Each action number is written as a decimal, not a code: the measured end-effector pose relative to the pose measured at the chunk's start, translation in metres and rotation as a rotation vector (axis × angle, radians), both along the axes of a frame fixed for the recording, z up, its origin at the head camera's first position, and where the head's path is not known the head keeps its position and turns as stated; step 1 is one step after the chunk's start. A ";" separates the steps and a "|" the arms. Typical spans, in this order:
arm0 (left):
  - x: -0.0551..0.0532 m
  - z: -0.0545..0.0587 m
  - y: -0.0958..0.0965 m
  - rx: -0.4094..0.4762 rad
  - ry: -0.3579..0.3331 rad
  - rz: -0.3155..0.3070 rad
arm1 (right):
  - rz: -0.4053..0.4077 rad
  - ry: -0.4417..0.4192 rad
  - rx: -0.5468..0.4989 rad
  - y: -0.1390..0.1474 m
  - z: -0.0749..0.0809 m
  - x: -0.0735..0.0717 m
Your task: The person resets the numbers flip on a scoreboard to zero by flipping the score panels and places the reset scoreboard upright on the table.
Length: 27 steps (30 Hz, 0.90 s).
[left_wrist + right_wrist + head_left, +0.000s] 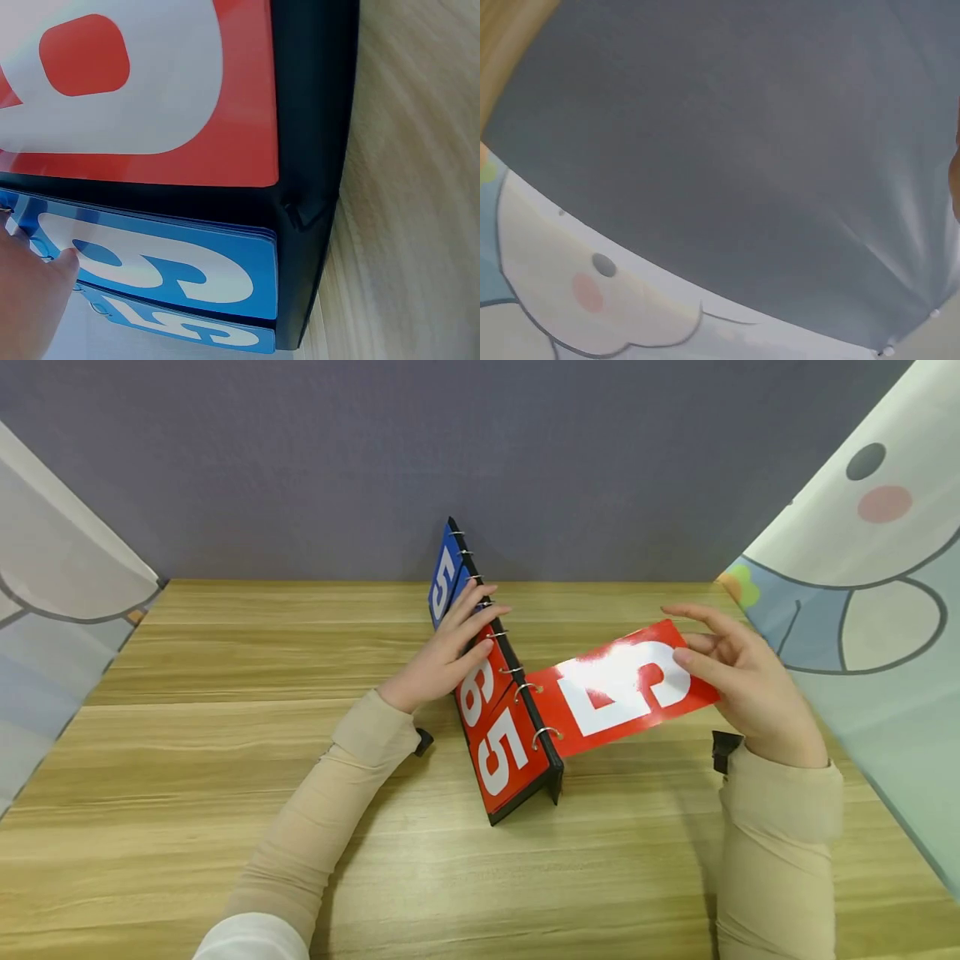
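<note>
A tabletop flip scoreboard (551, 745) with a black ring-bound stand stands like a tent on the table. Its near face carries red number cards (513, 760) and, farther back, blue number cards (180, 274). My left hand (442, 664) rests on the stand's ridge with its fingers laid across the top, near where red meets blue. Out to the right, a red card (615, 685) printed with a white 5 is spread from the rings. My right hand (742, 681) pinches that card's free end, thumb on its printed face. The right wrist view catches only a sliver of hand.
The wooden table (187, 760) extends around the scoreboard. Behind it rises a grey backdrop (337, 460). Fabric with cartoon prints (877, 577) hangs along the right side, and similar fabric (52, 585) along the left.
</note>
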<state>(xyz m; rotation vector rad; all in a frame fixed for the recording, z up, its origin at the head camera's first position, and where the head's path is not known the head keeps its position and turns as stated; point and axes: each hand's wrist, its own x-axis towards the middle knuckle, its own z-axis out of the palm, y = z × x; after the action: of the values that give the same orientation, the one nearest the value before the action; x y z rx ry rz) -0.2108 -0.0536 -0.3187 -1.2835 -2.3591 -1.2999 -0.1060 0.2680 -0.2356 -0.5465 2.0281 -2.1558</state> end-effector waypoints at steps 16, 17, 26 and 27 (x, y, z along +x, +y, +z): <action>0.001 0.001 0.002 0.005 -0.005 0.000 | -0.128 0.338 0.195 -0.063 0.011 0.047; 0.001 0.001 0.002 0.006 -0.004 -0.001 | -0.156 0.355 0.257 -0.066 0.010 0.049; 0.000 0.000 0.003 0.018 0.006 -0.010 | -0.199 0.683 0.558 -0.088 -0.004 0.051; -0.001 0.000 0.003 0.018 0.007 -0.011 | -0.197 0.716 0.568 -0.090 -0.006 0.050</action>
<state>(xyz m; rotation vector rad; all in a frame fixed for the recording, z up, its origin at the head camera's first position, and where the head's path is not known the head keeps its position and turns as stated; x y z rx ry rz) -0.2114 -0.0511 -0.3188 -1.2958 -2.3330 -1.3147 -0.0557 0.1781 -0.2417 -1.1735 3.0031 -1.4289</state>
